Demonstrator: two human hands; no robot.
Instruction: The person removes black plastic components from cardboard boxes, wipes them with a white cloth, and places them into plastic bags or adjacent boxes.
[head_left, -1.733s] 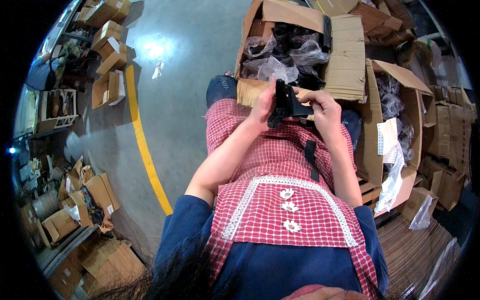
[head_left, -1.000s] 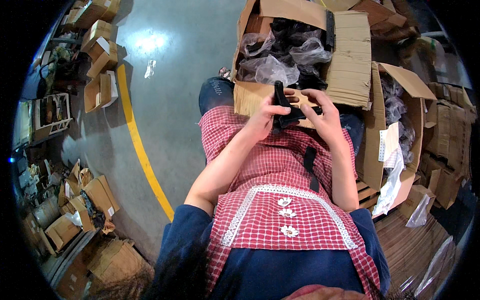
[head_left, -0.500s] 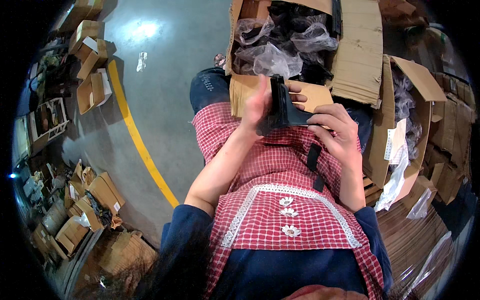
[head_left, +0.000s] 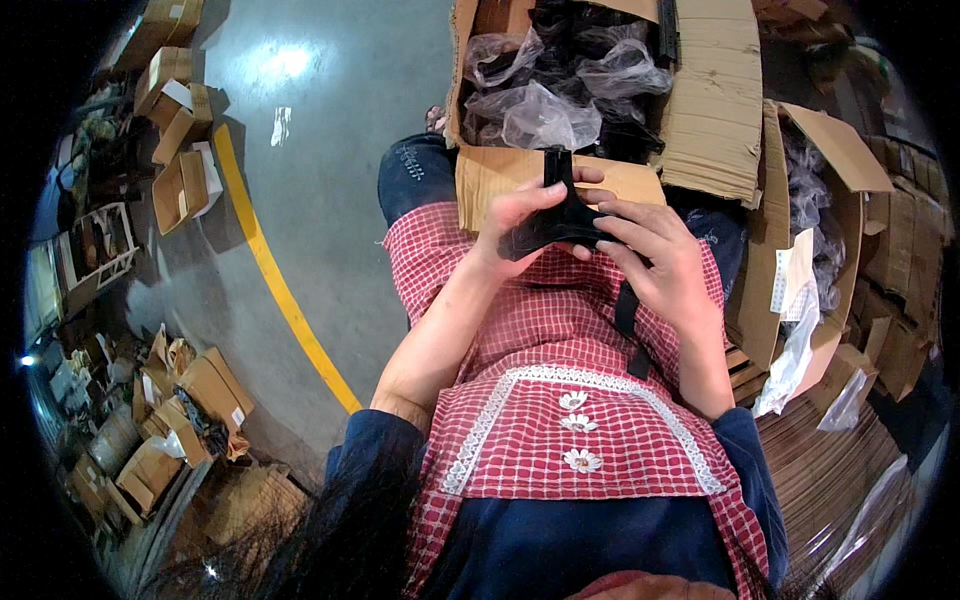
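A black three-armed plastic part (head_left: 566,212), shaped like a T or Y, is between my two hands above my lap. My left hand (head_left: 520,212) grips it, thumb across the front and fingers behind it. Its short upright arm points away from me. At the part's right arm, the fingertips of my right hand (head_left: 657,243) are closed on its end and partly hide it. Just beyond stands an open cardboard box (head_left: 560,170) of black parts and clear plastic bags (head_left: 545,118).
Another open carton (head_left: 765,260) with plastic-wrapped pieces stands at my right, beside stacked brown sheets (head_left: 830,470). A black strip (head_left: 627,310) lies on my red checked apron (head_left: 540,330). Left, a yellow line (head_left: 265,265) crosses the grey floor, with several cartons (head_left: 180,187) beyond.
The black part has turned so its broad face and spread arms show. My left thumb has come down onto it, and my right hand has shifted slightly left.
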